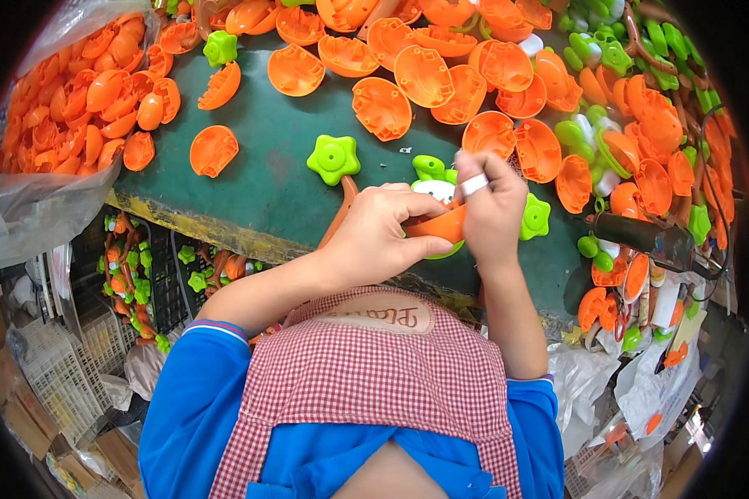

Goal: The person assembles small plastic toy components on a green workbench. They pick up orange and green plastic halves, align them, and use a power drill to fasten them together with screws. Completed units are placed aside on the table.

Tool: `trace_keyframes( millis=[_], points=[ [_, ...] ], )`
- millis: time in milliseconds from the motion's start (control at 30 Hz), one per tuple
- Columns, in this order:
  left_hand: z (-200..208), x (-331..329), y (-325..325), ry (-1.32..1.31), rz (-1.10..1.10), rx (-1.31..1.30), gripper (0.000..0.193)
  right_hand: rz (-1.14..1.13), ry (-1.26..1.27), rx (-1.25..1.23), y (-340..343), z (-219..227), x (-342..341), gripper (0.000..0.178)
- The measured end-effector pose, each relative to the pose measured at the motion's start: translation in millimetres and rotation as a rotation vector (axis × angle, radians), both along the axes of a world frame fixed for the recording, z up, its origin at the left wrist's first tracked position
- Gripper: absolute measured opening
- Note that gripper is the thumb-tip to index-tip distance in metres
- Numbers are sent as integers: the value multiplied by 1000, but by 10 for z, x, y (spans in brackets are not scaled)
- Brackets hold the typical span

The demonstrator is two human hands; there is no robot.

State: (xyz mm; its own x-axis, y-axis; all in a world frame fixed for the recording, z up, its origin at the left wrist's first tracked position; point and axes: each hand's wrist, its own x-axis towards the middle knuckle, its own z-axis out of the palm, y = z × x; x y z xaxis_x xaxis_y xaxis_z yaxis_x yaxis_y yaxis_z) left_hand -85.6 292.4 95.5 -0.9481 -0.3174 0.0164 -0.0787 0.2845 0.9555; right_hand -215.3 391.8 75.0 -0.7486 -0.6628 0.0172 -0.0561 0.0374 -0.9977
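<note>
An orange plastic half shell (441, 226) is held near the table's front edge by my left hand (380, 226), its thumb and fingers closed on the rim. Against the shell's right side is my right hand (493, 195), fingers curled and white tape round one of them; what it pinches is hidden. Just behind the shell sit a white piece with small dark dots (435, 190) and a bright green piece (430, 168). A green star-shaped piece (333, 160) tops a brown stick (342, 214) beside my left hand. Another green star (535, 218) lies right of my right hand.
Loose orange half shells (424, 75) cover the far side of the green table (262, 191). A clear bag (54, 212) of orange shells stands at left. At right lie a dark corded tool (645, 239) and mixed green, white and orange pieces. Plastic crates (71, 366) stand below left.
</note>
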Motion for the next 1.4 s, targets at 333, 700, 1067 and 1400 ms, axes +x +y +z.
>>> trace_keyframes(
  millis=[333, 700, 1067, 1400],
  points=[
    [-256, -376, 15, 272, 313, -380, 13, -231, 6, -342, 5, -22, 231, 16],
    [-246, -588, 5, 298, 269, 529, 24, -194, -257, -476, -29, 155, 86, 15],
    [-213, -507, 14, 233, 473, 1118, 21, -160, 180, -250, -118, 76, 58, 36],
    [-203, -494, 157, 285, 266, 172, 65, -274, -368, -165, -109, 40, -195, 25]
  ],
)
